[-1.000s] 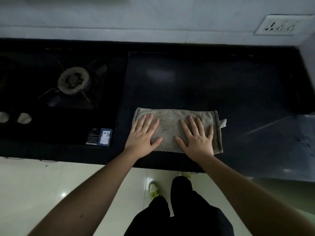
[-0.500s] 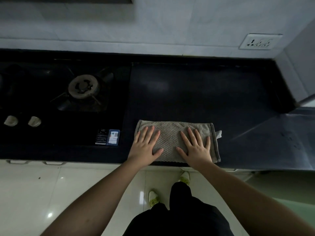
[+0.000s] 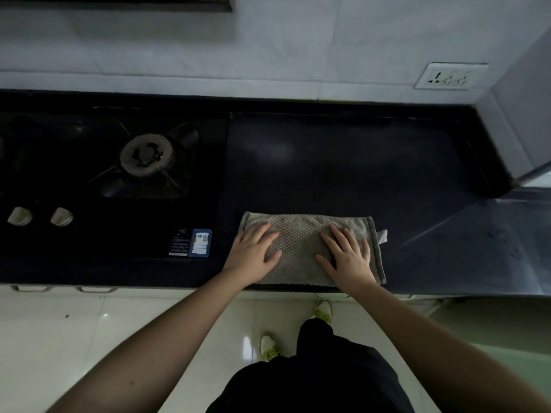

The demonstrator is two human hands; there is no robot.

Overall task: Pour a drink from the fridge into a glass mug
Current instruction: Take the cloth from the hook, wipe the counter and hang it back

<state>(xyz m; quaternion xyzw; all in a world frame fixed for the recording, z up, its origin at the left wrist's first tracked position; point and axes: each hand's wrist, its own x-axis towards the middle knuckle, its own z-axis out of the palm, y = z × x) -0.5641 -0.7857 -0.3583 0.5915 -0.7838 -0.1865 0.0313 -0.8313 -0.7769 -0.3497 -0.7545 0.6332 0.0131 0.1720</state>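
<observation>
A grey textured cloth (image 3: pixel 301 242) lies flat on the dark countertop (image 3: pixel 343 168) close to its front edge. My left hand (image 3: pixel 256 251) rests palm down on the cloth's left end, fingers spread. My right hand (image 3: pixel 347 257) rests palm down on the cloth's right end, fingers spread as well. Neither hand holds anything. No glass mug, drink or fridge is in view.
A black gas hob (image 3: pixel 113 180) with a burner (image 3: pixel 147 155) and two knobs (image 3: pixel 61 216) fills the left of the counter. A wall socket (image 3: pixel 450 76) sits at the back right. A steel surface (image 3: pixel 492 242) adjoins the counter on the right. White floor tiles lie below.
The view has tilted up and pulled back slightly, showing more wall. Both hands stay flat on the cloth in the same places.
</observation>
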